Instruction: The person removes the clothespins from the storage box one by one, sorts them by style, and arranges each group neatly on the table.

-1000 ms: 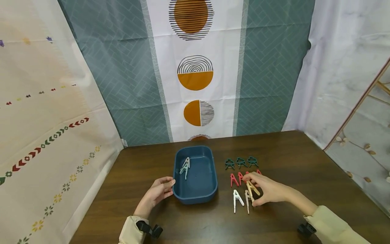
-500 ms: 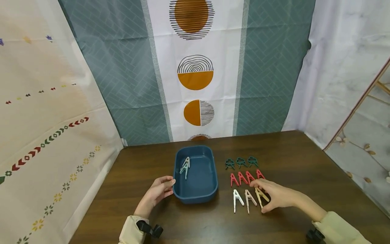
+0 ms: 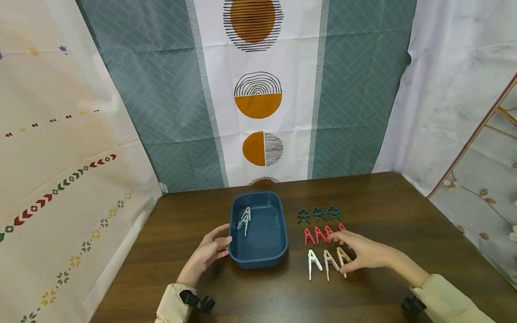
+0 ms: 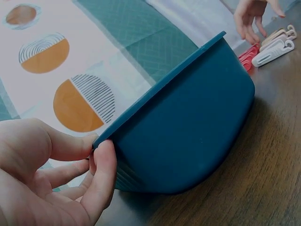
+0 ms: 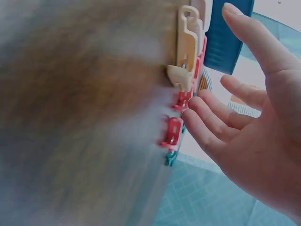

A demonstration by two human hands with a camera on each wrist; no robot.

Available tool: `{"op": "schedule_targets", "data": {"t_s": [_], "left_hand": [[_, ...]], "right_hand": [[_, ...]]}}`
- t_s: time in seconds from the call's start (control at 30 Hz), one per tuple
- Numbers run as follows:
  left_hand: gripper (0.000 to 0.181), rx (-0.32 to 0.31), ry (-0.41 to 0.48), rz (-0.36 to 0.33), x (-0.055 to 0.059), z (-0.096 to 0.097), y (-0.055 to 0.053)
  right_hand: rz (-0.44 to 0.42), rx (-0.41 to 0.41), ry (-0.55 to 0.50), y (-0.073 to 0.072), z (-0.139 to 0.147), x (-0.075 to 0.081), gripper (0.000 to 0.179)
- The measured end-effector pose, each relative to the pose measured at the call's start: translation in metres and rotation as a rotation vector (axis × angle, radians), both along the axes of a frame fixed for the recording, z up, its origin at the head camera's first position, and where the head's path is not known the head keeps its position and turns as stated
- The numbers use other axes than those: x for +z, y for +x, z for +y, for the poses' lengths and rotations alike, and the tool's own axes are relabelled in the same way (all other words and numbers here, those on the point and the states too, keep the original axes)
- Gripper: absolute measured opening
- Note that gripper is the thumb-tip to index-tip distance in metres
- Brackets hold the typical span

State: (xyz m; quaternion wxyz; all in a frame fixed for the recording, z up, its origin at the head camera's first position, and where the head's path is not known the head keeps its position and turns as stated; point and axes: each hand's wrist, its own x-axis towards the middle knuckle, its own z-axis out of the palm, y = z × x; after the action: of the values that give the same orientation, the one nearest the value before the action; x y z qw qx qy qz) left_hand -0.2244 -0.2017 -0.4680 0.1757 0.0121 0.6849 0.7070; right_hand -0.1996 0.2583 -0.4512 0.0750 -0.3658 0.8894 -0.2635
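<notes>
My left hand (image 3: 208,251) pinches the rim of a dark blue plastic bin (image 4: 183,122) between thumb and fingers at its left side. Inside the bin lie a whitish clothespin (image 3: 247,211) and a pale green clothespin (image 3: 244,222). My right hand (image 3: 365,252) hovers over a yellow clothespin (image 3: 342,256), its fingers spread and holding nothing; the right wrist view shows them apart from the clothespins. Left of the yellow one stand a beige clothespin (image 3: 329,260) and a white clothespin (image 3: 313,260), forming one row.
Behind that row are several red clothespins (image 3: 319,234), one partly covered by my right fingertips. Farther back sit three dark green round clips (image 3: 317,213). The brown wooden table (image 3: 258,296) ends at a hanging patterned cloth (image 3: 169,134).
My right hand moved right with the yellow clothespin, set it beside the beige one and let go. It then shifted slightly left. My left hand stays on the bin.
</notes>
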Motion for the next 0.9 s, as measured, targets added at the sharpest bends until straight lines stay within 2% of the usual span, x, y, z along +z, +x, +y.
{"op": "schedule_targets", "data": {"t_s": [0.27, 0.47, 0.73, 0.9], "left_hand": [[0.064, -0.003, 0.027, -0.032, -0.002, -0.001, -0.001], [0.062, 0.031, 0.000, -0.051, -0.004, 0.003, -0.001], [0.063, 0.043, -0.014, -0.009, -0.002, 0.004, 0.000], [0.062, 0.064, -0.027, 0.019, -0.002, 0.005, 0.002]], "right_hand": [[0.099, 0.068, -0.004, -0.017, -0.030, 0.010, 0.057], [0.115, 0.102, -0.054, -0.030, -0.053, 0.016, 0.051], [0.116, 0.106, -0.066, -0.042, -0.082, 0.026, 0.045], [0.108, 0.121, -0.090, -0.047, -0.096, 0.025, 0.040]]}}
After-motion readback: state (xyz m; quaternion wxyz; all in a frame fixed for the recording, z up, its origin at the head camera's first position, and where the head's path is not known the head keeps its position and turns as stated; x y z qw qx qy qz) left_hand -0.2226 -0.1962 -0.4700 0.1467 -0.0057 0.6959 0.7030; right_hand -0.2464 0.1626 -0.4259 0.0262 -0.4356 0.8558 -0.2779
